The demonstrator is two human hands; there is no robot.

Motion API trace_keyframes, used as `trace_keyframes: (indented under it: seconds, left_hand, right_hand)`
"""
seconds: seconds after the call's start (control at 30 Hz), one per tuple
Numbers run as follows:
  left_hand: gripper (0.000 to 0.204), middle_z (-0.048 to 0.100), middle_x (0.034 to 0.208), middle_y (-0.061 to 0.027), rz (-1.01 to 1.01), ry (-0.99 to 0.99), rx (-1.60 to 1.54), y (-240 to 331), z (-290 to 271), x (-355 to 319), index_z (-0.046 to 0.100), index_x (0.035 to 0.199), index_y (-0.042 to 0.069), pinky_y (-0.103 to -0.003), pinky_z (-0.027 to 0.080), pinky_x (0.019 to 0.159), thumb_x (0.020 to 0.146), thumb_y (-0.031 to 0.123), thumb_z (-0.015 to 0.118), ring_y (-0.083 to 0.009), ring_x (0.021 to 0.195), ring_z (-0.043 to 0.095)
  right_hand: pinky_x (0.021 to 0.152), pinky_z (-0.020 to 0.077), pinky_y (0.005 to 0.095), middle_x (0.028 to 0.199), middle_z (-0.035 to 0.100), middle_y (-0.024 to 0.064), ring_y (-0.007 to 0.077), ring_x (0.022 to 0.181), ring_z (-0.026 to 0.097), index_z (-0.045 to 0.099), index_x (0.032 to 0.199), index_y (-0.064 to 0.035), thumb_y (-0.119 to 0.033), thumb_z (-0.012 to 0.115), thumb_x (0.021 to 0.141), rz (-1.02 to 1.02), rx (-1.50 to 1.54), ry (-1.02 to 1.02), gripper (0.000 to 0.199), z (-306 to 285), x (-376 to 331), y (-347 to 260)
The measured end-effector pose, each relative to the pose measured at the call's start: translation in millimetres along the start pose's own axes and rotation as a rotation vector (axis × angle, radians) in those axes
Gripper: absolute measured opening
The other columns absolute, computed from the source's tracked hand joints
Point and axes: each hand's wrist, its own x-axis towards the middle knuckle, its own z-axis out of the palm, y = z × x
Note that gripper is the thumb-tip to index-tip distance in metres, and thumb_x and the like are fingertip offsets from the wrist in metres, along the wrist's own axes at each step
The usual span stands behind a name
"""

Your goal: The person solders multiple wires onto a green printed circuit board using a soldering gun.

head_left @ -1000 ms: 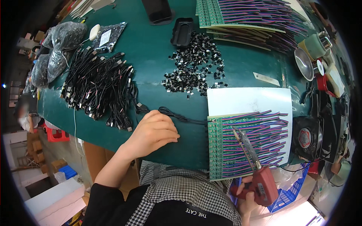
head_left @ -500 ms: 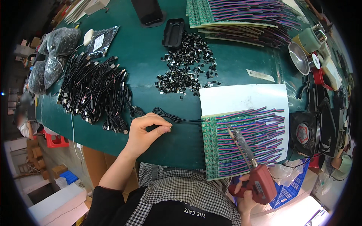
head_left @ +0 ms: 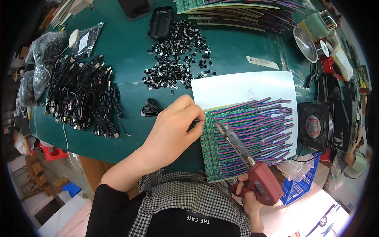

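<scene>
– Right hand [head_left: 249,198] nearest us, fingers curled round the red handle of a soldering iron [head_left: 266,185]!

– Left hand [head_left: 171,128]?

– Thumb and forefinger pinching what looks like the thin end of a black cable [head_left: 150,108], right at the boards' left edge! Its coil sits on the green surface [head_left: 233,47], beside the knuckles.

– And the iron's tip?

– Over the green circuit boards [head_left: 211,158], close to those fingertips; touching or not, I can't tell.

– Around them?

– Multicoloured wires [head_left: 256,136] fanning rightward, white sheet [head_left: 242,85] beneath, black fan [head_left: 316,128] to the right, tangled cable pile [head_left: 81,91] far left.

– Farther out?

– Small black connectors [head_left: 167,73] heaped by a black tray [head_left: 160,23], then stacked wired boards [head_left: 233,17]!
</scene>
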Motion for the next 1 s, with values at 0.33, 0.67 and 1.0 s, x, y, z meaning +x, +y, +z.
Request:
trace_keyframes:
  seconds: [0.33,0.67,1.0]
  left_hand:
    - [0.012,0.054,0.085,-0.0067,0.01,-0.039,0.059,-8,6,9,0.059,0.087,0.002,-0.029,0.046,0.061,0.078,-0.002,0.066,-0.0191,0.072,0.056]
    - [0.011,0.054,0.084,-0.0065,0.015,-0.034,0.081,-10,6,10,0.059,0.086,0.002,-0.029,0.046,0.06,0.078,-0.001,0.066,-0.0186,0.068,0.056]
    - [0.011,0.054,0.084,-0.0062,0.023,-0.025,0.094,-9,8,12,0.059,0.085,0.002,-0.029,0.046,0.059,0.078,-0.001,0.067,-0.0181,0.067,0.055]
  right_hand:
    - [0.069,0.0523,0.0247,0.104,0.065,0.0138,0.0148,0.078,0.062,0.048,0.127,0.0035,0.003,0.07,0.077,0.073,-0.031,0.011,0.054,-11,3,6]
    - [0.062,0.0516,0.0263,0.088,0.061,0.0111,0.0139,0.069,0.059,0.046,0.126,0.0084,0.003,0.059,0.071,0.158,-0.32,0.138,0.057,0,6,7]
    - [0.059,0.0531,0.0237,0.083,0.065,0.0112,0.0119,0.066,0.061,0.043,0.131,0.0137,-0.002,0.077,0.071,0.124,-0.191,0.095,0.071,-7,7,12]
